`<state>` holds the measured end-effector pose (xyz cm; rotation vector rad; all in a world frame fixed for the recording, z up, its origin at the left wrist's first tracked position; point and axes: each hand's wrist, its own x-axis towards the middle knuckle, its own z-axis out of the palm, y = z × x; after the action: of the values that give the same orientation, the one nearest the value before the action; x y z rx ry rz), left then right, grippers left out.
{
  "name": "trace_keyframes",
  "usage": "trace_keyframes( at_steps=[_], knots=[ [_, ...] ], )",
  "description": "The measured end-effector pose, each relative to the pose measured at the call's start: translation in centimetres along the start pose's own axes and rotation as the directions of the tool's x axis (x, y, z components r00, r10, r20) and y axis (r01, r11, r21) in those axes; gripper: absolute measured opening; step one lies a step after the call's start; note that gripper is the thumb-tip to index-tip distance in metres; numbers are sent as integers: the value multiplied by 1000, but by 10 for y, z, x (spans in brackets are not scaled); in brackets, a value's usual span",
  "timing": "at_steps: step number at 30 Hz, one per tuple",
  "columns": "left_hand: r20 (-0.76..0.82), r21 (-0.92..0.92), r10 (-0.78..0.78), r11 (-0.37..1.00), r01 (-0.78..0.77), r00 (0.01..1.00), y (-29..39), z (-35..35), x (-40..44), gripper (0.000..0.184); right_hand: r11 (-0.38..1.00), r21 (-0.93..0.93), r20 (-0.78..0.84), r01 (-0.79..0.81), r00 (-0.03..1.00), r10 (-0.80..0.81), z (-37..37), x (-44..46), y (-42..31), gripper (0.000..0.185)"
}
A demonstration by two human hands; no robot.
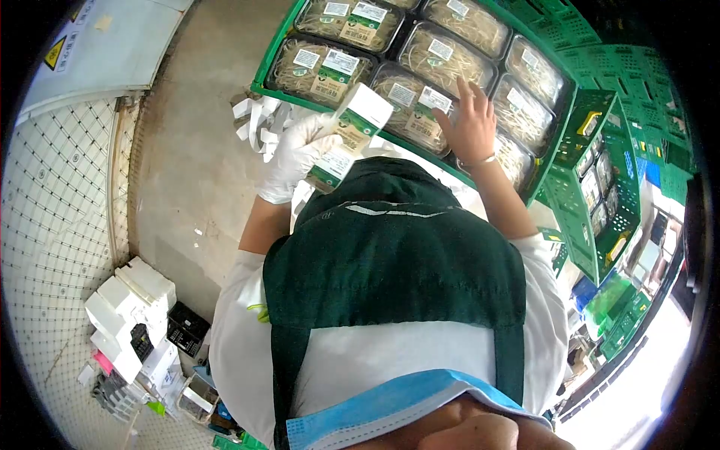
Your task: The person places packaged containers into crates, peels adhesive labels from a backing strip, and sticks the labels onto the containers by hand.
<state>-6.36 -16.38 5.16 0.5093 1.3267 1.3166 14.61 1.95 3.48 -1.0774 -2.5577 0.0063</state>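
Left grip (291,156), white-gloved, holds printed labels (355,129). Bare right grip (474,127), fingers spread, is over clear packs (444,56) in a green crate (555,141); contact unclear. White strips (257,112) just beyond left grip; more crates (576,225) right of right grip.

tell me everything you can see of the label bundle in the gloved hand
The label bundle looks like paper: a blank white upper part, then green, beige and white printed sections, too small to read. The white-gloved left hand grips its left side. It tilts, top leaning right, overlapping the green crate's near edge in view.
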Motion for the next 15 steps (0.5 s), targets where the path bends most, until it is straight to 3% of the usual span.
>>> trace_keyframes(
  at_steps=[1, 2, 3, 4, 5, 7, 8, 10, 12, 13, 14, 15],
  knots=[
    [-3, 63, 53, 997, -53, 999, -2, 8, 4, 18, 977, 210, 45, 23, 998, -34, -7, 3, -2, 55],
    [-2, 126, 101, 987, -100, 995, -5, 15, 6, 18, 687, 697, 306, -207, 952, -24, -18, 6, -7, 52],
    [169, 104, 39, 993, -57, 985, 5, 23, 8, 24, 577, 774, 378, -260, 921, -92, -19, 3, -12, 47],
    [247, 341, 22, 934, -108, 969, 9, 22, 11, 25, 460, 830, 432, -316, 885, -171, -23, 4, -19, 43],
    [267, 441, 63, 879, -180, 962, 7, 21, 16, 25, 567, 783, 414, -254, 894, -171, -35, 5, -27, 34],
    [287, 533, 100, 810, -246, 953, 11, 37, 20, 24, 578, 771, 437, -267, 882, -176, -41, 1, -31, 29],
    [195, 274, 152, 940, -203, 969, 18, 61, 20, 17, 563, 772, 454, -294, 876, -165, -40, -4, -33, 29],
    [72, 226, 243, 941, -253, 967, 8, 72, 25, 10, 546, 789, 401, -281, 909, -111, -41, -7, -36, 23],
    [58, 410, 131, 901, -144, 990, 13, 76, 25, 14, 589, 779, 299, -214, 953, -50, -43, -4, -24, 15],
    [52, 593, 95, 798, -107, 994, 15, 81, 24, 17, 717, 693, 158, -80, 987, -42, -44, 12, -6, 9],
    [26, 413, -32, 910, 18, 999, 12, 78, 21, 21, 772, 608, 192, -185, 978, 83, -50, 31, 10, 8],
    [35, 423, 44, 904, -55, 998, 4, 73, 22, 20, 859, 503, 113, -97, 992, 46, -42, 53, 40, 11]
  ],
)
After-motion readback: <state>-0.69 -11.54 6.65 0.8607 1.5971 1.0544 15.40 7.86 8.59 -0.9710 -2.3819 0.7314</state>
